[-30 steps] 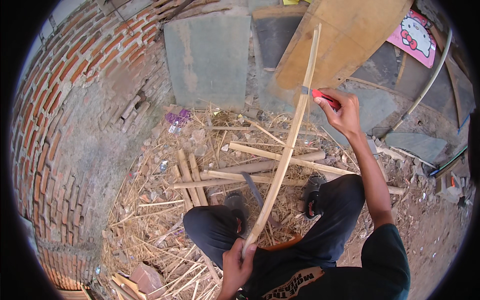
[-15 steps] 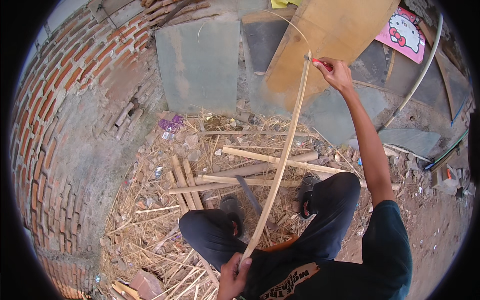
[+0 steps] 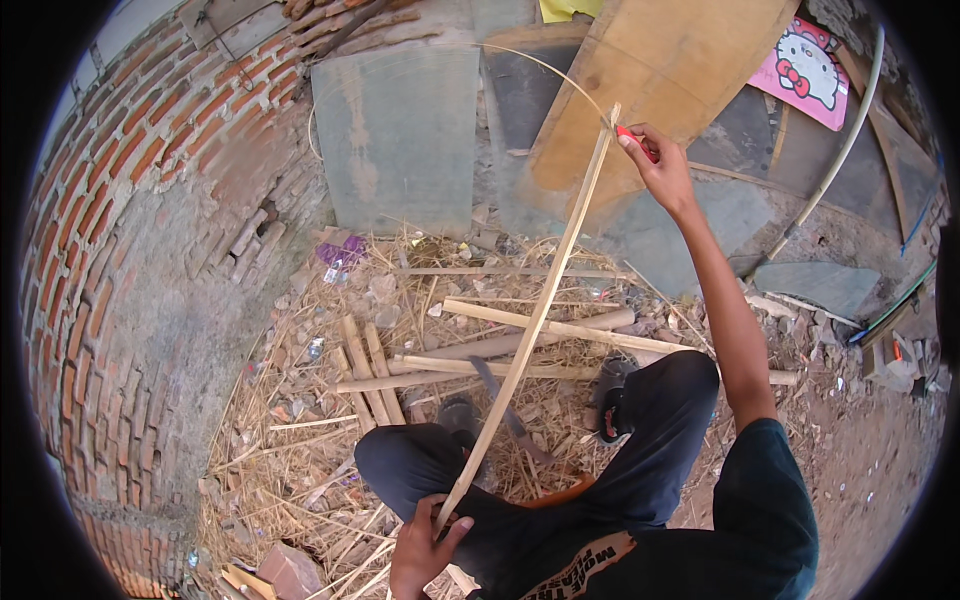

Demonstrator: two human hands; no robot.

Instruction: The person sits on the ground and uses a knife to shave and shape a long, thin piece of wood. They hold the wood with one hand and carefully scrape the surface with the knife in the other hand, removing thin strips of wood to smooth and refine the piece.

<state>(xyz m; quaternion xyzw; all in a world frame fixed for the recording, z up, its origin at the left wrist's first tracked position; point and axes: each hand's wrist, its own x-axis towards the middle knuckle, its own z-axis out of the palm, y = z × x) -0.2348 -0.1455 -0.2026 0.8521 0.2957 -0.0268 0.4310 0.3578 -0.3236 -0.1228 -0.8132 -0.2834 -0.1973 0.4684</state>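
A long pale bamboo strip [image 3: 540, 315] slants from my lap up to the far wooden board. My left hand [image 3: 424, 548] is closed around its near end, beside my left knee. In my right hand [image 3: 657, 165], at the far end, is a red-handled knife [image 3: 637, 144], its small blade against the strip. From the blade a thin bamboo sliver [image 3: 545, 63] arcs away to the left and curls downward, its free end in the air before a grey panel. How far the blade bites into the bamboo is too small to tell.
Bamboo pieces [image 3: 480, 368] and a dark curved blade-like tool [image 3: 500, 405] lie on shavings by my feet. A brick wall [image 3: 110, 250] stands at left. Grey panels [image 3: 400, 140] and a brown board [image 3: 650, 80] lean ahead. A brick [image 3: 290, 568] sits at lower left.
My left hand and the strip's near end have shifted left and slightly down. My right hand has come slightly nearer. The curled sliver reaches farther left and lower.
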